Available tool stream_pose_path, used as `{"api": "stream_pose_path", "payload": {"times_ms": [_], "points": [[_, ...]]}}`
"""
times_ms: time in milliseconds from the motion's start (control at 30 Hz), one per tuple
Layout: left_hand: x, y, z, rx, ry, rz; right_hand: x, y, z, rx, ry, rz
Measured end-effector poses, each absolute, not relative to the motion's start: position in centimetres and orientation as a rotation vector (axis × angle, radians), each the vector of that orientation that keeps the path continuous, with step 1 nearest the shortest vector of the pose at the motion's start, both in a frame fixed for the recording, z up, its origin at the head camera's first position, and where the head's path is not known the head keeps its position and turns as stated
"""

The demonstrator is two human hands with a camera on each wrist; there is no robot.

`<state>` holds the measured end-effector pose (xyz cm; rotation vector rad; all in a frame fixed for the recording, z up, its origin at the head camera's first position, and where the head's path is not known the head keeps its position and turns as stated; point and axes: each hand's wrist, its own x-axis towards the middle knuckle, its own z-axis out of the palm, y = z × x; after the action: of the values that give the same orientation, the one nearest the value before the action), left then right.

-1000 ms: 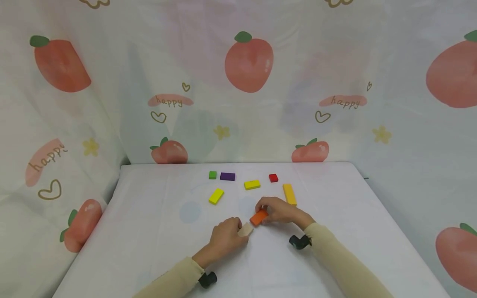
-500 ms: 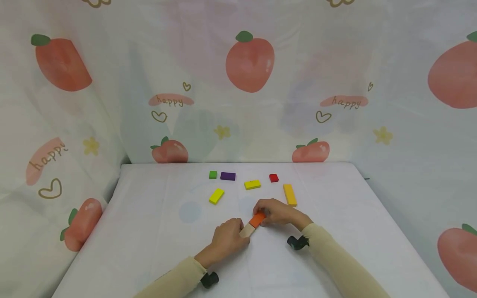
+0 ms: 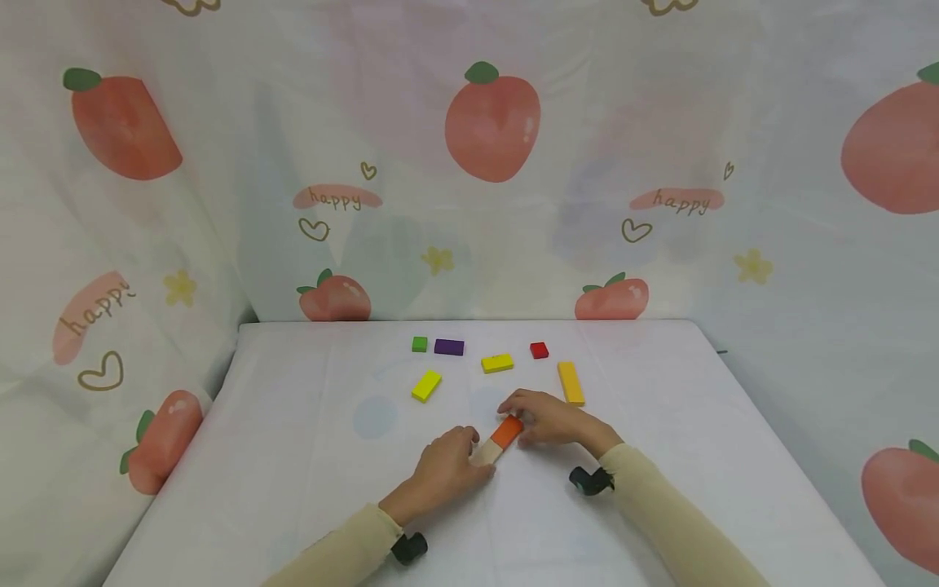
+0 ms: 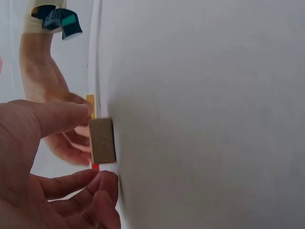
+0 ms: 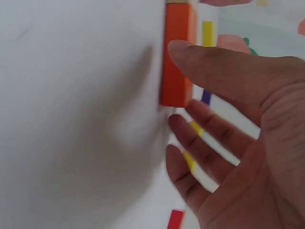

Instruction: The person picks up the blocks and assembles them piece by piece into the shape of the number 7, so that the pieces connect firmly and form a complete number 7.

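Observation:
A pale wooden block (image 3: 487, 452) and an orange block (image 3: 507, 432) lie end to end on the white tabletop, slanting up to the right. My left hand (image 3: 449, 466) is around the pale block; in the left wrist view a gap shows between the fingertips (image 4: 108, 179) and the block's end face. Beside the orange block is my right hand (image 3: 552, 417). Its fingers are spread, and in the right wrist view the thumb (image 5: 190, 55) overlaps the orange block; whether it touches cannot be told.
Farther back lie a green block (image 3: 420, 344), a purple block (image 3: 449, 347), a red block (image 3: 539, 350) and two yellow blocks, one in the middle (image 3: 497, 364) and one left (image 3: 426, 386). A long amber block (image 3: 570, 383) sits just beyond the right hand. Patterned cloth (image 3: 499, 236) hangs behind.
The orange block, held by the right hand, came down-left against the pale block's end and aligned with it. Since then both hands have loosened, their fingers parting from the blocks.

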<state>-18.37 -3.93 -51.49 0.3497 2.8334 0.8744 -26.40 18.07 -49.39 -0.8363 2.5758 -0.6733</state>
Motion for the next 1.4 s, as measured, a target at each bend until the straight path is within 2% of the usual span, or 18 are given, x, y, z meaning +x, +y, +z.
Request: {"api": "stream_pose_path", "payload": {"times_ms": [133,367,500,933,1400], "points": [[-18.8,-5.2,-51.6,0.408,2.807,0.913,-25.5,18.1,-49.1,-0.727,2.673,-0.686],[-19.1,-6.8,-51.3,0.538,2.688,0.961,-24.4,17.5,-49.7,-0.389,2.795,-0.818],[-19.3,-7.0,-51.3,0.61,2.684,0.925,-24.2,17.2,-50.1,-0.3,2.794,-0.859],[-19.7,-6.8,-52.2,0.685,2.678,0.877,-24.2,16.8,-50.6,-0.288,2.757,-0.846],[-19.5,-5.7,-52.1,0.645,2.692,0.831,-24.3,17.1,-50.9,-0.302,2.75,-0.866]]}}
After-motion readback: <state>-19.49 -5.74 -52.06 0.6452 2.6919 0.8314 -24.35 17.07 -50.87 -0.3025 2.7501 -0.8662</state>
